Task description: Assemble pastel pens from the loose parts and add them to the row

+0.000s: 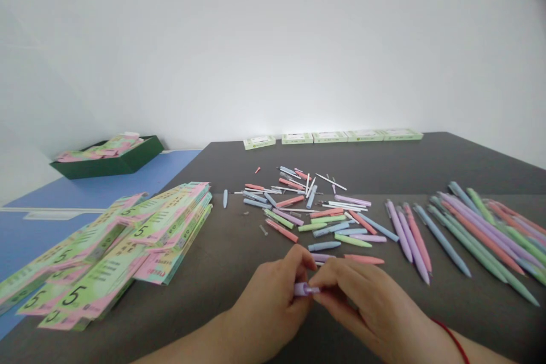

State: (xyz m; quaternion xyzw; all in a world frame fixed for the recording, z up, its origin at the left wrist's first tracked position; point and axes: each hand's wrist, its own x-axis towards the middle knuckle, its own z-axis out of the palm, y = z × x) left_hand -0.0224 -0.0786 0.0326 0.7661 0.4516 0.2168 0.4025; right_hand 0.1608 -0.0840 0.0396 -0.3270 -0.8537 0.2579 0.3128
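pinching a purple pen part (pixel 305 289) between both hands low at centre, left hand (pixel 273 301) and right hand (pixel 362 307) fingers closed on it, loose pen parts (pixel 315 210) just beyond, assembled pens (pixel 478 227) right, card stack (pixel 115 244) left, on dark table (pixel 222 273)

Lilac pen part (pixel 303 289); pastel pink, green, blue, lilac pens (pixel 482 227); green-and-pink cards (pixel 128 239); dark grey table (pixel 222 273)

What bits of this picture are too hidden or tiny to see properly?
All in the head view:
purple pen piece: mostly covered by the fingers of the left hand and right hand, so its full shape is hidden.
green boxes: printing too small to read.
card stack: cut off by the left edge.
row of pens: runs off the right edge.
green tray: contents too blurred to tell.
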